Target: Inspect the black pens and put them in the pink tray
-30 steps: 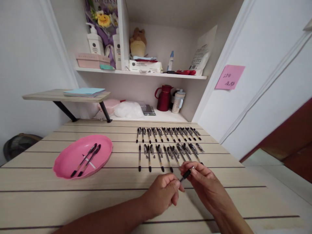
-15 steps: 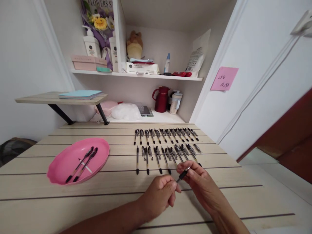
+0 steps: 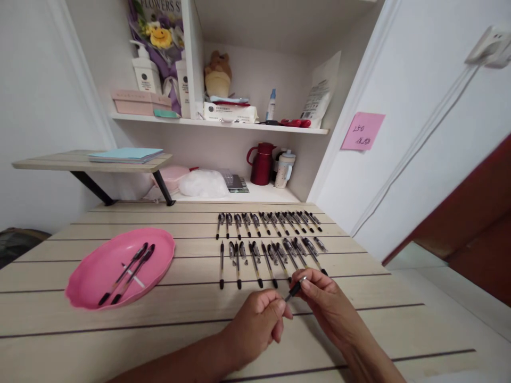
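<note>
Between my two hands, above the front part of the table, is a pen [image 3: 294, 290] with a black grip. My left hand [image 3: 257, 324] is closed around its lower end, hiding that end. The fingers of my right hand [image 3: 325, 295] pinch its upper end, where a small silvery tip piece [image 3: 303, 279] shows at the thumb. I cannot tell whether that piece sits on the pen or is apart from it. Just beyond my hands lies a row of uncapped pens [image 3: 255, 266], with clear caps [image 3: 242, 249] and small tip pieces among them.
A second row of pens [image 3: 238, 226] lies farther back. On the left, a pink tray [image 3: 85, 271] holds two capped pens [image 3: 133, 273] and a thin white piece. Behind stand a raised wooden shelf [image 3: 51, 162], a red jug [image 3: 262, 164] and a light tumbler [image 3: 285, 169].
My right fingers have shifted slightly at the pen's upper end, the thumb now against the silvery tip. The whole view has moved a little; the rows and tray are unchanged.
</note>
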`<state>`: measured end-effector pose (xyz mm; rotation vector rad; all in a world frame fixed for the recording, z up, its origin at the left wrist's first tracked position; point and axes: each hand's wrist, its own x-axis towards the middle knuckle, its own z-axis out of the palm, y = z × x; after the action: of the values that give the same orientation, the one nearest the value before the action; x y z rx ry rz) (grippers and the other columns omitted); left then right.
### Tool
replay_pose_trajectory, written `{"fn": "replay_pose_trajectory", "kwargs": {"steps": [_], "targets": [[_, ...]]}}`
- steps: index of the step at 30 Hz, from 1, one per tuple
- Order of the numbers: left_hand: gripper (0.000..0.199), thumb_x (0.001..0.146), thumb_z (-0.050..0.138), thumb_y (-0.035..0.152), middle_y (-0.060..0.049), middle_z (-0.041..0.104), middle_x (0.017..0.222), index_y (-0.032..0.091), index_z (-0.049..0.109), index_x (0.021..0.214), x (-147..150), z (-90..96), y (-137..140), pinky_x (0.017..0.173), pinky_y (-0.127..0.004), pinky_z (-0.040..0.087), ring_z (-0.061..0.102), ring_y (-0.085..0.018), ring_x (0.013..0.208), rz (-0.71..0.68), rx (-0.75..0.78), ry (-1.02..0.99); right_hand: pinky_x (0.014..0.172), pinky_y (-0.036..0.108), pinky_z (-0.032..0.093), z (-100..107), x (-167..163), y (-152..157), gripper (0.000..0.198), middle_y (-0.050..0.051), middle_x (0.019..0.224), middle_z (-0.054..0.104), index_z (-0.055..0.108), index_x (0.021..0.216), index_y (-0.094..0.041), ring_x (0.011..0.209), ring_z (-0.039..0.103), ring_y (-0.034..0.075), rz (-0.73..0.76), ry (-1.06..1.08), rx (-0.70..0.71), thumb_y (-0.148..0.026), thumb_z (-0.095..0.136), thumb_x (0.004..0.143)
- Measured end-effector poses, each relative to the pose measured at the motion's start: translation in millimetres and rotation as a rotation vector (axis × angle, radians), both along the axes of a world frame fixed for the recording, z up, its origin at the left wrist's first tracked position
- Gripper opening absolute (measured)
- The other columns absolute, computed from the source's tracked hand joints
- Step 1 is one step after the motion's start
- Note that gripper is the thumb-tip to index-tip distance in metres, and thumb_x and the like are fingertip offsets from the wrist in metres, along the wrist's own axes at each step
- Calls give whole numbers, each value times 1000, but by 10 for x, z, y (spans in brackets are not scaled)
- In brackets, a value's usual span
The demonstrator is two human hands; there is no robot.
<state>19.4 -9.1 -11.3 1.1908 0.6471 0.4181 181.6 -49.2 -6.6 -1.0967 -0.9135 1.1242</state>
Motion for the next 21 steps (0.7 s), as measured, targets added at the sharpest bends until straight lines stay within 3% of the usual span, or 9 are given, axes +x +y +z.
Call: {"fn": "replay_pose_trajectory", "kwargs": {"steps": [2,4,7,10,15,18,21], "targets": [[25,80,42,39,9,41,43,16,49,77,-3,11,1,39,-21,9,18,-2,32,14,-19,0,67,29,41,42,135,62,23,4,78,64,65,78,-19,71,54,16,35,-116,-14,-38,68,66],[25,80,42,40,9,41,43,16,49,77,-6,24,1,39,-21,8,17,-2,32,23,-37,4,65,30,41,80,397,195,28,5,81,65,64,83,-20,72,55,18,-41,-283,-40,-43,65,67],[25,81,42,40,9,41,43,16,49,77,-8,30,-1,39,-21,8,17,-2,32,20,-32,8,61,32,39,71,930,498,26,5,66,63,64,72,-19,66,55,20,-444,-674,-166,-45,59,69],[26,81,43,40,9,42,43,15,50,78,-6,17,5,39,-21,8,18,-2,32,14,-20,8,65,35,38,-35,1363,796,20,10,72,66,64,68,-19,77,58,28,-635,-1050,-356,-38,62,62],[27,80,42,41,9,42,43,15,50,78,-15,17,28,39,-21,8,18,-2,32,32,-11,11,65,35,38,-222,1604,987,16,11,66,66,64,64,-19,78,59,30,-611,-1012,-387,-27,67,51],[27,80,42,40,9,42,44,15,50,78,-25,33,35,38,-21,8,18,-1,32,37,-23,8,59,33,38,-191,1570,911,17,7,60,63,64,67,-19,65,57,24,-579,-925,-362,-33,63,57],[25,81,41,38,9,42,44,15,50,78,-30,50,34,38,-21,9,18,-1,31,35,-35,5,49,28,35,-33,1325,730,21,1,57,57,60,71,-20,52,50,15,-468,-593,-227,-38,64,62]]}}
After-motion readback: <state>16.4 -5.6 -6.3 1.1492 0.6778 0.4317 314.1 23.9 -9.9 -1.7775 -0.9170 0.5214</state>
